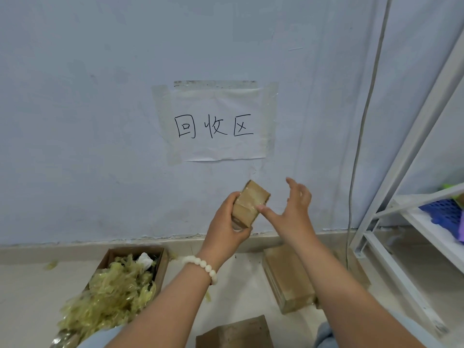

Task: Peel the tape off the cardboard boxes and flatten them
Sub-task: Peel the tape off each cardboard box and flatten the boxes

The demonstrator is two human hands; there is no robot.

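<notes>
Head view: two bare arms reached out in front of a pale blue wall (75, 121).
Small box: a little brown cardboard box (252, 198) was held up in the air, tilted, close to the wall and above the floor (238, 280).
Tape: shiny clear tape (247, 197) was wrapped over the small box.
Left hand: the left hand (226, 223) held the small box from the left and from below.
Left fingers: its fingers (232, 198) were curled round the box's left side, with the thumb under the bottom end.
Right hand: the right hand (293, 209) was just beside the box on the right.
Right fingers: its fingers (292, 183) were spread wide and held nothing; only the thumb tip touched the box's right edge.
Bracelet: a string of white beads (200, 264) sat on the left wrist.
Open box: an open cardboard box (162, 262) stood on the floor at the left, by the wall.
Tape scraps: a big heap of crumpled yellowish tape (113, 297) filled it and spilled over the front.
Bigger box: a closed, taped box (288, 277) lay on the floor under the right arm.
Flat cardboard: a flat brown piece (233, 334) lay on the floor at the bottom edge.
Sign: a white paper sign (216, 126) with black writing was taped on the wall.
Rack: a white metal rack (401, 172) stood at the right, with a blue basket (442, 212) on its shelf.
Cable: a thin cable (361, 136) hung down the wall beside the rack.
</notes>
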